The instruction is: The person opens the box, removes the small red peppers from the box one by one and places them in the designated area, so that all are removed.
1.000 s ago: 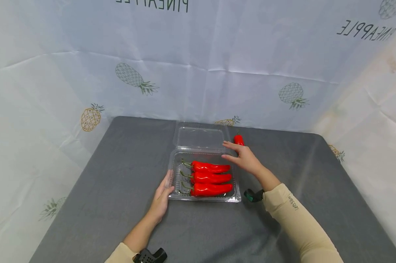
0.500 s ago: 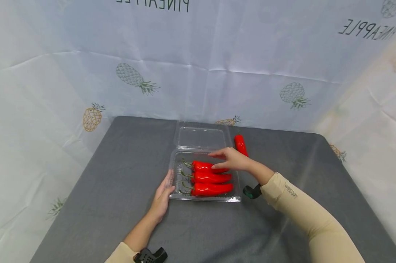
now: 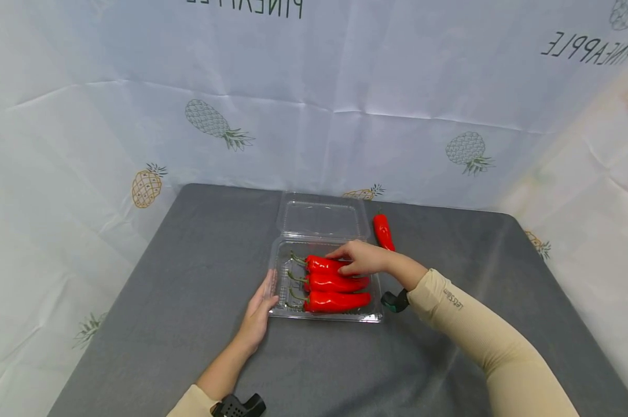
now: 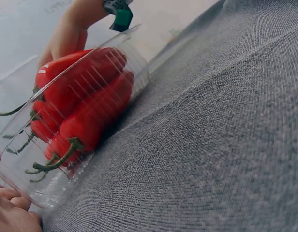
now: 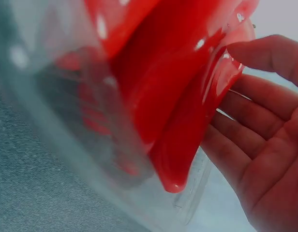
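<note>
Clear plastic walls surround three glossy red peppers in the box (image 3: 328, 317), its lid (image 3: 324, 219) laid back flat on the bench (image 3: 199, 272). My right hand (image 3: 363, 258) pinches the far pepper (image 3: 320, 265), which lies in the box just beside the middle pepper (image 3: 337, 284); the near pepper (image 3: 337, 302) lies closest to me. In the right wrist view my thumb (image 5: 265, 53) presses one flank while my fingers (image 5: 250, 121) come round the other. My left hand (image 3: 255, 315) grips the box at its left wall, thumb at the rim. A fourth pepper (image 3: 384, 233) lies on the bench to the right of the lid.

I judge the skin slick, so I want broad finger pads on the thick body, not the tips, and only moderate pressure; squeezing hard could make the far pepper slip sideways. Its green stem (image 3: 296, 257) points left and looks easy to snap, so I should keep my weight off it. My left hand needs a steady hold without bending the thin wall. The middle pepper sits near my thumb and could easily be nudged out of line.
</note>
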Tool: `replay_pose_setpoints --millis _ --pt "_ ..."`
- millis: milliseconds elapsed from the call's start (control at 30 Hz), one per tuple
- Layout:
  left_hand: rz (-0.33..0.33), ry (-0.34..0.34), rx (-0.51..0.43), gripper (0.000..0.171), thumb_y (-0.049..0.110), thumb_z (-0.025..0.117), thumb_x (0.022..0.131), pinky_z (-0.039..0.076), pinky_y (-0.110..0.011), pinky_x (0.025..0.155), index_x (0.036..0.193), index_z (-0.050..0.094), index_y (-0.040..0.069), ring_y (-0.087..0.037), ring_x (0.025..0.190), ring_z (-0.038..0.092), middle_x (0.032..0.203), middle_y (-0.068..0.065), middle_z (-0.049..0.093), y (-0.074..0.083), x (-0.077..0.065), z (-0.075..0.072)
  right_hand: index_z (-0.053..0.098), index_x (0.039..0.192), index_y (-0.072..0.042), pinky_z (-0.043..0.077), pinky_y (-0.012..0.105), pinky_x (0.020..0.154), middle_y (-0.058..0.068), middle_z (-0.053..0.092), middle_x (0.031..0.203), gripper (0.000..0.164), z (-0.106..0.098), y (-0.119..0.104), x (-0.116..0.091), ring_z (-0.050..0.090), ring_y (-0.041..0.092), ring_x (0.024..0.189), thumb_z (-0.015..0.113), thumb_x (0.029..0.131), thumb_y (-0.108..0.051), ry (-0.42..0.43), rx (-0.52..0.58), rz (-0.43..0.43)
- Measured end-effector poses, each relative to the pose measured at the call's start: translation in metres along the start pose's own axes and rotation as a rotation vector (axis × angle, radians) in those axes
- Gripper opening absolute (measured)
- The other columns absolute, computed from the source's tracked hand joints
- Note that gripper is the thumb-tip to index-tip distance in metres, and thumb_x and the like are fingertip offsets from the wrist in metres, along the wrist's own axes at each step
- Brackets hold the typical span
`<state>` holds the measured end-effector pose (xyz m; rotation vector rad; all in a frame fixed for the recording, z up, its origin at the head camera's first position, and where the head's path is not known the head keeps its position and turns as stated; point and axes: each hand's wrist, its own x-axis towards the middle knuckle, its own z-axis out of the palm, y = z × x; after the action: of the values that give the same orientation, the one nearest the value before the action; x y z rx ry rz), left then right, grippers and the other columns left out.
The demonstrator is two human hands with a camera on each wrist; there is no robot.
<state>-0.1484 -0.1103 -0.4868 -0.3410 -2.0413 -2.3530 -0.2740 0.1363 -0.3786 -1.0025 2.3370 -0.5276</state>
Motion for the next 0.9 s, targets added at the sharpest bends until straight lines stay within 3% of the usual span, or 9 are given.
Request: replay_pose_setpoints --millis 167,300,467,533,633,733,900 --pt "0.0 -0.007 -0.006 0.058 -0.002 0.032 0.092 0.02 0.0 0.101 0.144 0.008 -0.013 -0.042 0.138 0.004 0.151 -0.03 0.007 0.0 0.0 0.0 0.054 0.13 -0.004 0.048 0.019 0.071 0.01 0.065 0.116 0.045 -0.002 0.0 0.003 0.055 0.011 0.082 0.062 0.086 -0.012 -0.021 -0.008 -0.003" --pt "0.003 -0.007 0.0 0.058 -0.001 0.033 0.092 0.02 0.0 0.101 0.144 0.007 -0.013 -0.039 0.139 0.006 0.151 -0.03 0.007 -0.001 0.0 0.0 0.054 0.13 -0.002 0.047 0.017 0.069 0.009 0.067 0.113 0.046 -0.002 0.0 0.005 0.053 0.009 0.078 0.063 0.086 -0.012 -0.036 -0.011 -0.004" --pt "0.001 -0.003 0.006 0.059 0.0 0.033 0.093 0.02 -0.001 0.102 0.144 0.008 -0.013 -0.01 0.14 0.015 0.151 -0.03 0.007 -0.002 -0.001 0.0 0.055 0.129 -0.002 0.052 0.023 0.077 0.009 0.066 0.114 0.046 -0.003 0.002 0.007 0.057 0.011 0.083 0.064 0.086 -0.016 -0.039 -0.007 -0.001" --pt "0.001 -0.004 0.004 0.059 0.0 0.034 0.093 0.02 -0.001 0.102 0.144 0.008 -0.013 -0.007 0.138 0.016 0.151 -0.03 0.008 -0.002 -0.001 0.0 0.055 0.129 -0.003 0.052 0.028 0.086 0.01 0.065 0.118 0.046 -0.002 0.003 0.007 0.061 0.013 0.093 0.064 0.087 -0.019 -0.032 -0.007 0.005" --pt "0.007 -0.011 0.0 0.058 -0.001 0.033 0.093 0.02 -0.001 0.102 0.144 0.007 -0.013 -0.023 0.142 0.011 0.151 -0.031 0.007 -0.002 -0.001 0.0 0.055 0.129 -0.003 0.047 0.035 0.098 0.011 0.062 0.124 0.047 0.0 0.007 0.007 0.059 0.019 0.112 0.064 0.087 -0.022 -0.026 0.013 0.015" --pt "0.009 -0.01 -0.002 0.058 -0.001 0.033 0.093 0.02 -0.001 0.102 0.144 0.008 -0.013 -0.038 0.139 0.006 0.151 -0.03 0.007 -0.001 0.0 0.0 0.054 0.129 -0.002 0.044 0.039 0.101 0.012 0.06 0.127 0.048 0.002 0.009 0.007 0.055 0.025 0.12 0.064 0.087 -0.023 -0.023 0.049 0.025" --pt "0.006 -0.007 0.005 0.058 -0.001 0.033 0.093 0.02 -0.001 0.101 0.144 0.008 -0.013 -0.039 0.138 0.006 0.151 -0.03 0.008 0.0 0.0 0.0 0.055 0.126 -0.002 0.044 0.04 0.101 0.012 0.061 0.125 0.045 0.003 0.01 0.007 0.056 0.026 0.118 0.064 0.087 -0.022 -0.007 0.077 0.023"
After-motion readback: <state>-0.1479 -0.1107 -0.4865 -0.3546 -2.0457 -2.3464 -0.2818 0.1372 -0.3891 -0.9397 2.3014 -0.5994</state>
